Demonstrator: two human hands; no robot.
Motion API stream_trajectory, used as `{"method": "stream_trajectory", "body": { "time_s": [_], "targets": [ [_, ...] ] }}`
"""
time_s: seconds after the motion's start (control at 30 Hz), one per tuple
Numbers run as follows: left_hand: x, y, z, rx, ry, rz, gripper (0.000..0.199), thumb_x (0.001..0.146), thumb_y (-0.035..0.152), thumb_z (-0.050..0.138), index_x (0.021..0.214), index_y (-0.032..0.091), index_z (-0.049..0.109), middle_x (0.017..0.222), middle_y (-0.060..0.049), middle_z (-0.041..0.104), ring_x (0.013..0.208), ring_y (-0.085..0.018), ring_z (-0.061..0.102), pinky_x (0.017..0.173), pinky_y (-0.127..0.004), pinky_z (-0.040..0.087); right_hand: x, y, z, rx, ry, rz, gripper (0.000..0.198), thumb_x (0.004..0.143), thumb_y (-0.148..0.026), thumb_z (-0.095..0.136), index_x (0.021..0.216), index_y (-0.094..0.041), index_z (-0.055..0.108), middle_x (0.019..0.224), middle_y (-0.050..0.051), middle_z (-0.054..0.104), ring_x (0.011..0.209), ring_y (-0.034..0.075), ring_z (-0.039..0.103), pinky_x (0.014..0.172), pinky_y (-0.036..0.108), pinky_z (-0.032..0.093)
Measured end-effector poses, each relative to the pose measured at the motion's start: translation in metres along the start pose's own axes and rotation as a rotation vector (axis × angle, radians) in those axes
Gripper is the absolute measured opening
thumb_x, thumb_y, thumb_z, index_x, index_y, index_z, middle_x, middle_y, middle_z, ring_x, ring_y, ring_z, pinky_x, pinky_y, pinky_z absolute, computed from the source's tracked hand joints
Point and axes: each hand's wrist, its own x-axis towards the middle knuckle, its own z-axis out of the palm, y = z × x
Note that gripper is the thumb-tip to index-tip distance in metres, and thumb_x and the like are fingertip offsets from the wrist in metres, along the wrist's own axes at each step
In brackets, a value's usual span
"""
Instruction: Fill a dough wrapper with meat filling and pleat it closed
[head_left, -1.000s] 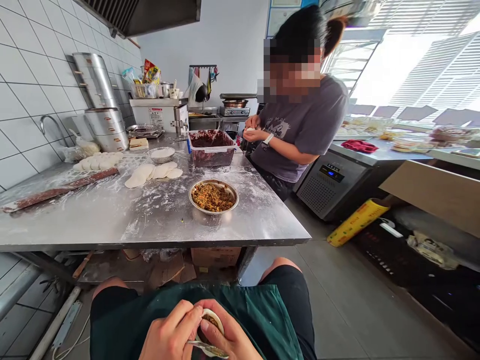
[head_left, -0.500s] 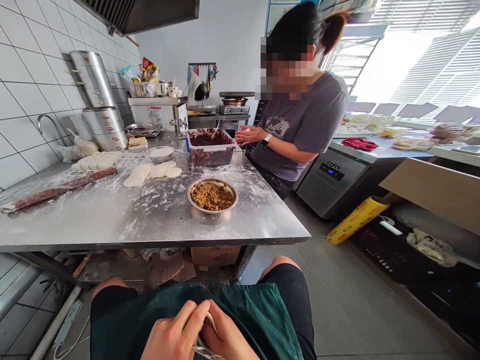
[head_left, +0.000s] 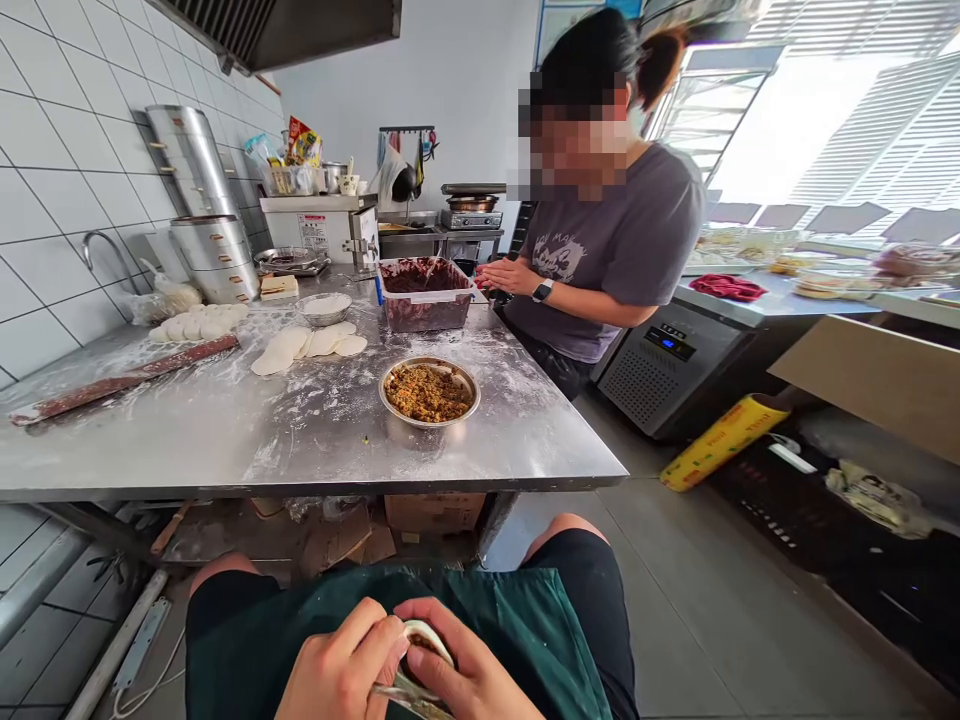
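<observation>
While both hands cup it over the green apron, the filled dumpling wrapper sits pinched between the left hand and right hand, with a metal spatula just beneath. Beyond the grip, a steel bowl of filling rests on the floured table.

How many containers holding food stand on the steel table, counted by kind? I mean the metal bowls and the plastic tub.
Metal bowls: 2, one with brown minced filling, one small with white contents.
Plastic tub: 1, with dark red paste.
Total: 3, all on the steel table.
</observation>
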Motion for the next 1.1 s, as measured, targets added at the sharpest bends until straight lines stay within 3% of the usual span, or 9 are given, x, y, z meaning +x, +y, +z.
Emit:
{"method": "stream_trajectory", "body": {
  "time_s": [0.1,0.27,0.4,0.47,0.57,0.73,0.87,1.0,1.1],
  "targets": [
    [-0.002,-0.001,0.001,0.003,0.051,0.028,0.035,0.103,0.025,0.044,0.136,0.022,0.057,0.102,-0.003,0.074,0.067,-0.009,0.072,0.06,-0.014,0.057,-0.001,0.003,0.004,0.116,-0.025,-0.049,0.036,0.101,-0.056,0.054,0.117,-0.024,0.056,0.1,0.001,0.058,0.091,0.017,0.054,0.084,0.032,0.045],
    [-0.003,0.0,0.005,0.003,0.007,0.028,0.023,0.096,0.013,0.044,0.101,0.025,0.063,0.084,0.001,0.067,0.064,-0.01,0.071,0.054,-0.016,0.054,0.005,0.018,0.006,0.071,0.034,-0.041,0.04,0.1,-0.061,0.053,0.113,-0.023,0.057,0.094,-0.001,0.056,0.086,0.016,0.05,0.082,0.031,0.042],
    [0.002,0.001,0.002,0.08,-0.028,0.114,0.045,0.092,0.009,0.042,0.135,0.018,0.055,0.103,-0.004,0.072,0.061,-0.01,0.07,0.052,-0.019,0.054,0.012,0.032,0.009,-0.063,0.135,-0.084,0.048,0.095,-0.068,0.056,0.105,-0.022,0.057,0.09,0.0,0.057,0.083,0.016,0.048,0.079,0.032,0.043],
    [0.003,0.002,0.002,0.093,-0.036,0.122,0.043,0.092,0.011,0.042,0.131,0.018,0.057,0.1,-0.003,0.071,0.06,-0.011,0.07,0.051,-0.021,0.054,0.014,0.036,0.01,-0.107,0.147,-0.075,0.049,0.093,-0.069,0.057,0.103,-0.021,0.057,0.089,0.0,0.057,0.082,0.016,0.048,0.077,0.032,0.043],
    [0.003,0.002,0.004,0.063,-0.024,0.09,0.026,0.092,0.009,0.041,0.1,0.023,0.062,0.083,0.001,0.064,0.053,-0.011,0.064,0.047,-0.022,0.05,0.015,0.038,0.01,-0.06,0.103,-0.004,0.039,0.096,-0.058,0.056,0.105,-0.02,0.057,0.087,-0.001,0.057,0.078,0.015,0.047,0.073,0.031,0.041],
    [0.002,0.003,0.01,0.124,-0.008,0.138,0.038,0.097,0.016,0.039,0.131,0.017,0.057,0.095,-0.002,0.069,0.055,-0.01,0.066,0.047,-0.021,0.05,0.015,0.04,0.008,-0.149,0.134,-0.052,0.016,0.094,-0.036,0.057,0.098,-0.021,0.056,0.086,-0.001,0.056,0.08,0.015,0.048,0.074,0.03,0.041],
    [0.001,0.003,0.011,0.096,0.007,0.086,0.026,0.096,0.014,0.038,0.096,0.024,0.061,0.079,0.002,0.062,0.047,-0.009,0.059,0.043,-0.022,0.045,0.012,0.032,0.005,-0.174,0.093,0.022,0.015,0.094,-0.029,0.051,0.104,-0.022,0.06,0.09,0.0,0.061,0.083,0.016,0.052,0.076,0.03,0.042],
    [0.001,0.003,0.01,0.148,0.014,0.146,0.037,0.095,0.015,0.043,0.128,0.017,0.058,0.095,-0.002,0.07,0.055,-0.01,0.066,0.045,-0.022,0.049,0.008,0.02,0.001,-0.161,0.083,0.047,0.016,0.088,-0.024,0.058,0.103,-0.022,0.06,0.089,-0.001,0.061,0.084,0.017,0.053,0.076,0.029,0.044],
    [0.002,0.002,0.012,0.102,-0.024,0.119,0.029,0.092,0.013,0.043,0.111,0.021,0.064,0.086,0.0,0.067,0.054,-0.011,0.065,0.046,-0.021,0.049,0.007,0.013,-0.001,-0.069,0.071,0.032,0.022,0.091,-0.028,0.058,0.111,-0.022,0.064,0.1,0.001,0.064,0.093,0.019,0.057,0.084,0.03,0.045]
  ]
}}
